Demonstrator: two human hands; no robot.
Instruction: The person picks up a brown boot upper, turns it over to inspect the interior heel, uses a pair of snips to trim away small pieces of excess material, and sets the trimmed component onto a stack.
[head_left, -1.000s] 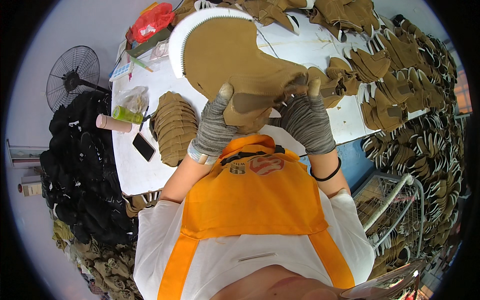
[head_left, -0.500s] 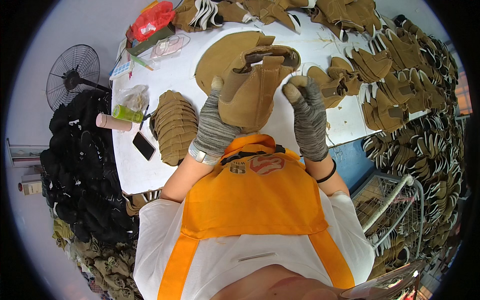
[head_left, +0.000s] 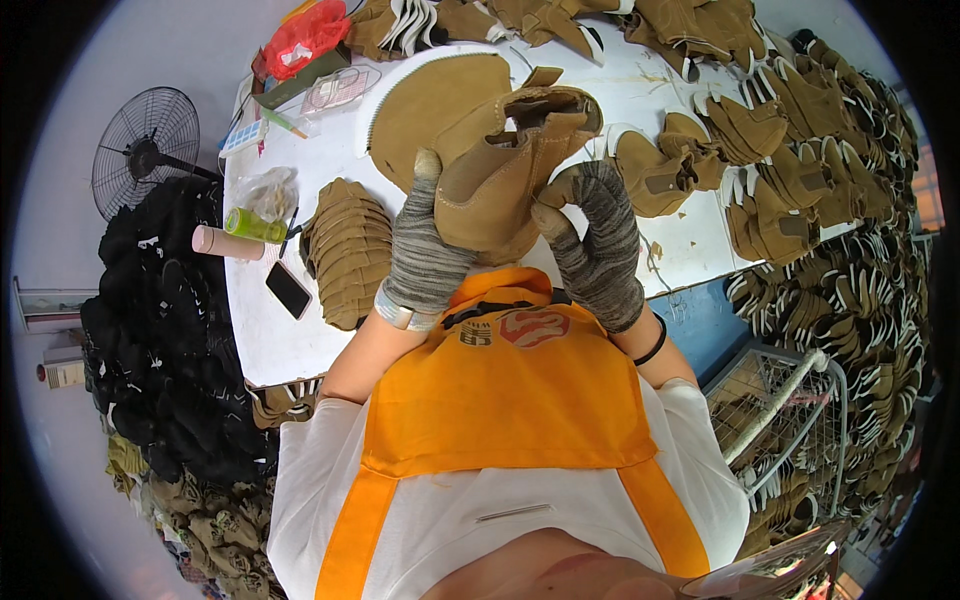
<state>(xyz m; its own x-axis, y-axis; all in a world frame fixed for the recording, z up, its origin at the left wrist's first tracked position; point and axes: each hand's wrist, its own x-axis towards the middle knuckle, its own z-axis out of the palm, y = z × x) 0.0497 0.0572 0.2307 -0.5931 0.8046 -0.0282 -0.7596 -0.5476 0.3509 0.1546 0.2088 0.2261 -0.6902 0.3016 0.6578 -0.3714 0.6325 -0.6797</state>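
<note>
A brown suede ankle-boot upper (head_left: 485, 195) with a darker elastic side panel is held tilted above the white table, its opening facing away from me. My left hand (head_left: 428, 240), in a grey knit glove with bare fingertips, grips its left side, thumb on the outside. On its right side my right hand (head_left: 597, 240), gloved alike, is closed with thumb and curled fingers against the lower edge; the fingertips are partly hidden. Behind the upper lies a flat rounded brown piece (head_left: 430, 110) with a toothed edge.
A stack of brown pieces (head_left: 348, 255) sits left of my hands, beside a phone (head_left: 288, 291), a pink bottle (head_left: 228, 243) and a green one (head_left: 255, 227). More boot uppers (head_left: 650, 172) crowd the table's right side. A wire cart (head_left: 780, 400) stands at my right; a fan (head_left: 146, 155) stands left.
My right hand has moved left and in against the boot upper, from a spot apart from it. The upper has turned and tilted slightly in my left hand. The flat piece behind has shifted left.
</note>
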